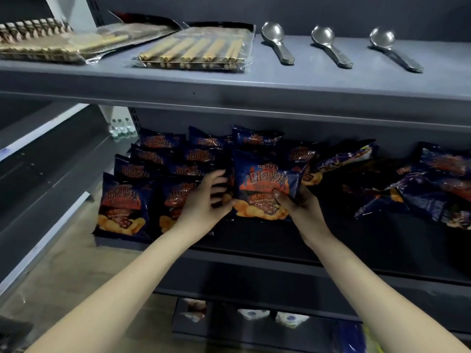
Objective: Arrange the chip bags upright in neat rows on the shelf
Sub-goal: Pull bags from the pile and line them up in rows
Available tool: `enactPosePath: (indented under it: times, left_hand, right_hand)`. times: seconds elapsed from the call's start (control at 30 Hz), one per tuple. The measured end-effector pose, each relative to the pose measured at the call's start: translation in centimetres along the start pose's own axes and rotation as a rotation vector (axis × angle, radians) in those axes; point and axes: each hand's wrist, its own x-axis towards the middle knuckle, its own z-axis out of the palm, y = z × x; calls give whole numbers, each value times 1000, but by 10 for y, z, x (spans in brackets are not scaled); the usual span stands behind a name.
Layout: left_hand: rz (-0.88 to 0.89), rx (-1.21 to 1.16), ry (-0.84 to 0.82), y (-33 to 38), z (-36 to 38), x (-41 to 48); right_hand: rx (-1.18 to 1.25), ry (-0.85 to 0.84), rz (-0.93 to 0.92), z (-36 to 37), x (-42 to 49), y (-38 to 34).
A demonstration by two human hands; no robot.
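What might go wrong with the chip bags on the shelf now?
1. The right hand pinches the held bag low on its front, so the bag might flop over once it is let go.
2. The left hand reaches among the standing rows; a bump could topple them.
3. The loose pile lies slumped on the right and could slide into the new row.

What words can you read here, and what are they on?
"Barbecue Flavo": on the bag in the right hand; the thumb hides the end.
Big Chinese logo on it and the other bags: too blurred to read.
Labels on the bottles: too small.
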Motion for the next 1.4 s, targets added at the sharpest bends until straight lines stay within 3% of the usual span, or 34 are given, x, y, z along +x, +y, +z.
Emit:
enactPosePath:
  times: [0.13, 0.27, 0.4, 0.53, 0.9, 1.03, 1.17, 1.4]
  left_hand:
    - [337, 531, -13, -17, 10, -21]
    - [508, 739, -153, -42, 39, -42]
    - [514, 720, -202, -58, 58, -52]
    - [483, 745, -189, -64, 60, -49]
    - [446, 701, -130, -65, 60, -49]
    - [516, 631, -115, -51, 59, -43]
    - [617, 519, -211, -26, 73, -25]
    - [619, 386, -175, 35, 161, 23]
  right_hand:
    - [-2, 21, 126, 1, 0, 27]
    - [51, 1, 218, 10, -6, 51]
    - [12, -31, 208, 15, -3, 59]
    - [-353, -38, 110, 12, 4, 58]
    - [-451, -63, 103, 13, 4, 50]
    - [-466, 31, 116, -2, -2, 39]
    - [-392, 221, 20, -30, -17, 17]
    - [-398, 460, -110, -118, -51, -1]
